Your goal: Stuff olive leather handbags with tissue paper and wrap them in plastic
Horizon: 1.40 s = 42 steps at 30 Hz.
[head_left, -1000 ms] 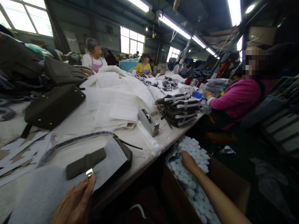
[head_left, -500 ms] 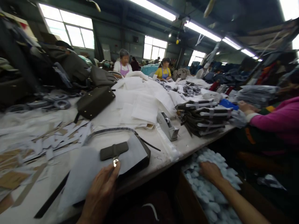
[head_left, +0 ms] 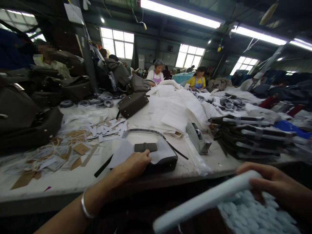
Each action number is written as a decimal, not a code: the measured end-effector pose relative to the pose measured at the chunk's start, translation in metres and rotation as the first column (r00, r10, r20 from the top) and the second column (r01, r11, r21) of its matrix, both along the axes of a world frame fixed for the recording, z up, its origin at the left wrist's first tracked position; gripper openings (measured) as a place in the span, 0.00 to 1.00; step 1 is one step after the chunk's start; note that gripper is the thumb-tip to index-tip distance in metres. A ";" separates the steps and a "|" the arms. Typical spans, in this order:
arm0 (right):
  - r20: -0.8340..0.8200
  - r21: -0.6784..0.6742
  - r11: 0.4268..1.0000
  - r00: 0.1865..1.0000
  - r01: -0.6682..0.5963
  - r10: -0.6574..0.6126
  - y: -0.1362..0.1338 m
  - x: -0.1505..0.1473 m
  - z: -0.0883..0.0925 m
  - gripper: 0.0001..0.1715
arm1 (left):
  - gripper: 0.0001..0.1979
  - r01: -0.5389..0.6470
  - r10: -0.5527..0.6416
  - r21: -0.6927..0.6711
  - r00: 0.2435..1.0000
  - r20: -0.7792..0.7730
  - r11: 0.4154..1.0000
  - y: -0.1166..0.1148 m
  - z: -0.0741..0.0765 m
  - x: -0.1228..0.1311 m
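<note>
My left hand [head_left: 135,163] rests closed on the near edge of a dark handbag [head_left: 159,161] lying on the table, over its white paper wrap [head_left: 126,151]. A dark flap [head_left: 145,147] lies across the bag's top and its strap arcs behind. A silver bangle circles my left wrist. My right hand [head_left: 273,183] is raised at the lower right, fingers wrapped round the end of a long pale foam strip [head_left: 202,203] that slants down to the left. Below it lies a heap of white padding pieces [head_left: 253,217].
A tape dispenser [head_left: 198,139] stands right of the bag. Stacked wrapped handbags [head_left: 246,135] fill the table's right side. White sheets [head_left: 177,112], paper scraps [head_left: 80,146] and dark bags [head_left: 24,123] cover the left and middle. Several people work at the far end.
My right hand has come up out of the box of padding, now holding a long foam strip. The view has swung left and my left arm reaches further onto the bag.
</note>
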State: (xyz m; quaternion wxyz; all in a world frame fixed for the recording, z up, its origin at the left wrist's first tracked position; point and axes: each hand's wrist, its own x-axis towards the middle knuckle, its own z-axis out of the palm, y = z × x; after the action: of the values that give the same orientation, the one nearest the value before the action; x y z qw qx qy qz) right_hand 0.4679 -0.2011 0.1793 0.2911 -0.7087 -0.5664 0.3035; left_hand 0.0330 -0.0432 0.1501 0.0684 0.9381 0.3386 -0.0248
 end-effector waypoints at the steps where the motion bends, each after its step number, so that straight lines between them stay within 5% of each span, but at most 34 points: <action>1: -0.182 -0.083 0.992 0.980 -0.096 0.080 0.016 -0.031 -0.004 0.28 | 0.15 0.020 -0.020 -0.014 1.000 0.005 1.000 0.005 0.003 -0.002; 5: -0.390 0.016 0.974 0.896 -0.224 0.212 0.067 -0.139 -0.052 0.23 | 0.15 0.069 -0.068 -0.058 0.998 0.017 0.996 0.018 0.016 -0.007; 10: -0.093 0.355 0.933 0.990 -0.063 0.102 0.091 -0.192 -0.114 0.15 | 0.13 0.020 -0.020 -0.041 1.000 0.008 0.999 0.005 0.025 -0.001; 12: 0.053 0.461 0.885 0.998 -0.059 0.039 0.092 -0.195 -0.128 0.12 | 0.15 -0.045 0.045 0.006 0.999 0.012 0.999 -0.009 0.012 0.004; 15: 0.192 0.579 0.810 0.981 -0.090 -0.029 0.093 -0.194 -0.139 0.09 | 0.22 -0.160 0.150 0.181 0.986 0.066 0.970 -0.027 -0.027 0.011; 18: 0.310 0.648 0.742 0.949 -0.173 -0.049 0.095 -0.189 -0.144 0.05 | 0.26 -0.241 0.190 0.361 0.967 0.172 0.901 -0.036 -0.066 0.013; 20: 0.352 0.679 0.695 0.936 -0.238 -0.023 0.098 -0.184 -0.145 0.04 | 0.26 -0.261 0.180 0.391 0.956 0.232 0.883 -0.037 -0.080 0.011; 23: 0.388 0.714 0.629 0.922 -0.308 0.011 0.104 -0.172 -0.147 0.06 | 0.27 -0.258 0.151 0.375 0.944 0.292 0.890 -0.035 -0.081 0.008; 28: 0.476 0.665 0.661 0.879 -0.347 -0.018 0.103 -0.160 -0.135 0.13 | 0.23 -0.312 0.155 0.422 0.918 0.365 0.851 -0.038 -0.084 0.009; 32: 0.471 0.793 0.513 0.865 -0.330 -0.172 0.087 -0.174 -0.098 0.18 | 0.19 -0.335 0.110 0.514 0.901 0.419 0.789 -0.041 -0.098 0.011; 35: 0.649 0.687 0.424 0.760 -0.590 0.007 0.084 -0.197 -0.078 0.22 | 0.18 -0.335 0.076 0.549 0.895 0.440 0.766 -0.040 -0.104 0.010; 38: 0.800 0.502 0.391 0.586 -0.772 0.131 0.098 -0.215 -0.085 0.24 | 0.17 -0.338 0.060 0.574 0.892 0.448 0.746 -0.039 -0.107 0.011; 42: 0.800 0.539 0.350 0.596 -0.766 0.073 0.117 -0.219 -0.118 0.24 | 0.16 -0.310 0.071 0.651 0.928 0.366 0.693 -0.040 -0.110 0.013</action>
State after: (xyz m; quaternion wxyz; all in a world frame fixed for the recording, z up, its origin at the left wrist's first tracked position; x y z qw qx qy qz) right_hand 0.2492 -0.0836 0.0610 0.2837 -0.3289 -0.8733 -0.2205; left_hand 0.0455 -0.0834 0.0405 -0.2357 0.8444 0.4041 0.2609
